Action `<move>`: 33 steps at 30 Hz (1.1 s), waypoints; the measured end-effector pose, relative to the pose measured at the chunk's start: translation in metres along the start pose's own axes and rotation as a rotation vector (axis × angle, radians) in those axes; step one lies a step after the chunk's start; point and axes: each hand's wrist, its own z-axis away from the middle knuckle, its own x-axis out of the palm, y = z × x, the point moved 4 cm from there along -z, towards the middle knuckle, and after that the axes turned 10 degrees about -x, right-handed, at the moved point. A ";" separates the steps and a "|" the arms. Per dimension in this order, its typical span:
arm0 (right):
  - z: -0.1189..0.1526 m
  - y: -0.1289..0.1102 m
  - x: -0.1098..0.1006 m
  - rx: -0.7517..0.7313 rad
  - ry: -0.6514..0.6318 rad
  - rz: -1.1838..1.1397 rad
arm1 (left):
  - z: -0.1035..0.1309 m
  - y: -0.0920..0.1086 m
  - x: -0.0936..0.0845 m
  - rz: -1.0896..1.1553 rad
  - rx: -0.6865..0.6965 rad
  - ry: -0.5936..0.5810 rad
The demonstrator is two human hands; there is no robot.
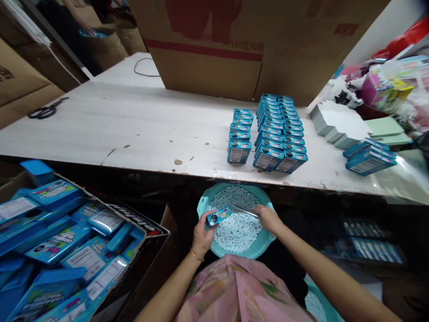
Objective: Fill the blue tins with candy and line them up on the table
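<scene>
Fingers wrapped round a small blue box, my left hand holds it tilted over the left part of a turquoise basin. The box's end with a round dark hole faces up. Many pale blue pellets fill the basin. My right hand grips the end of a metal scoop at the basin's right side. The scoop's tip lies among the pellets near the box; its exact shape is blurred.
Rows of blue boxes stand on the white table, with more boxes at right. An open carton of blue boxes is at left. A large cardboard box stands behind. Scissors lie far left. Another person's hand shows top left.
</scene>
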 end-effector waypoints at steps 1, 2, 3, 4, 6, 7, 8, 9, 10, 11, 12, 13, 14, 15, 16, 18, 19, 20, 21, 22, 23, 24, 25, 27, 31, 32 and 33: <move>-0.009 -0.002 0.019 0.015 -0.014 -0.002 | 0.001 -0.001 -0.001 0.005 -0.010 0.012; -0.017 -0.008 0.037 0.015 -0.031 -0.007 | 0.001 -0.002 -0.002 0.009 -0.019 0.023; -0.023 -0.015 0.052 -0.003 -0.047 -0.019 | 0.001 -0.005 -0.002 0.012 -0.028 0.035; -0.028 -0.023 0.065 -0.030 -0.062 -0.037 | 0.001 -0.007 -0.002 0.015 -0.035 0.044; -0.032 -0.034 0.083 -0.092 -0.102 -0.091 | 0.000 -0.013 -0.002 0.020 -0.053 0.064; -0.032 -0.037 0.087 -0.120 -0.122 -0.124 | 0.000 -0.015 -0.002 0.023 -0.065 0.079; -0.032 -0.037 0.089 -0.144 -0.140 -0.161 | -0.001 -0.017 -0.002 0.025 -0.079 0.092; -0.030 -0.036 0.089 -0.166 -0.156 -0.200 | -0.002 -0.018 -0.002 0.027 -0.091 0.101; -0.029 -0.034 0.087 -0.186 -0.168 -0.240 | -0.002 -0.019 -0.003 0.030 -0.100 0.105; -0.026 -0.031 0.082 -0.202 -0.174 -0.279 | -0.003 -0.018 -0.003 0.034 -0.108 0.105; -0.023 -0.028 0.077 -0.213 -0.173 -0.316 | -0.004 -0.018 -0.003 0.037 -0.113 0.102; -0.019 -0.025 0.069 -0.220 -0.165 -0.351 | -0.005 -0.017 -0.003 0.041 -0.115 0.098; -0.015 -0.023 0.060 -0.224 -0.155 -0.380 | -0.005 -0.016 -0.003 0.045 -0.116 0.096; -0.009 -0.022 0.050 -0.225 -0.140 -0.413 | -0.006 -0.015 -0.003 0.047 -0.116 0.097; -0.004 -0.021 0.039 -0.223 -0.121 -0.454 | -0.007 -0.014 -0.003 0.046 -0.116 0.100; 0.008 -0.023 0.014 -0.229 -0.079 -0.545 | -0.009 -0.013 -0.001 0.033 -0.103 0.108; 0.014 -0.025 0.001 -0.241 -0.058 -0.576 | -0.009 -0.012 0.000 0.020 -0.091 0.106; 0.019 -0.028 -0.012 -0.255 -0.037 -0.587 | -0.010 -0.010 0.002 0.003 -0.075 0.098; 0.022 -0.032 -0.024 -0.270 -0.017 -0.566 | -0.010 -0.009 0.004 -0.016 -0.058 0.084; 0.025 -0.036 -0.036 -0.283 -0.003 -0.507 | -0.010 -0.007 0.006 -0.035 -0.039 0.064; 0.027 -0.041 -0.046 -0.282 0.008 -0.421 | -0.010 -0.006 0.009 -0.055 -0.024 0.041; 0.027 -0.047 -0.054 -0.268 0.014 -0.317 | -0.009 -0.005 0.011 -0.076 -0.008 0.019; 0.027 -0.052 -0.061 -0.250 0.014 -0.207 | -0.009 -0.004 0.013 -0.095 0.011 0.002; 0.025 -0.065 -0.069 -0.213 -0.005 0.000 | -0.007 -0.003 0.016 -0.129 0.050 -0.018; 0.022 -0.088 -0.073 -0.198 -0.058 0.222 | -0.005 -0.001 0.021 -0.175 0.112 -0.034; 0.022 -0.092 -0.072 -0.199 -0.065 0.237 | -0.005 -0.001 0.021 -0.179 0.116 -0.033; 0.022 -0.094 -0.072 -0.196 -0.069 0.242 | -0.005 -0.001 0.021 -0.179 0.116 -0.030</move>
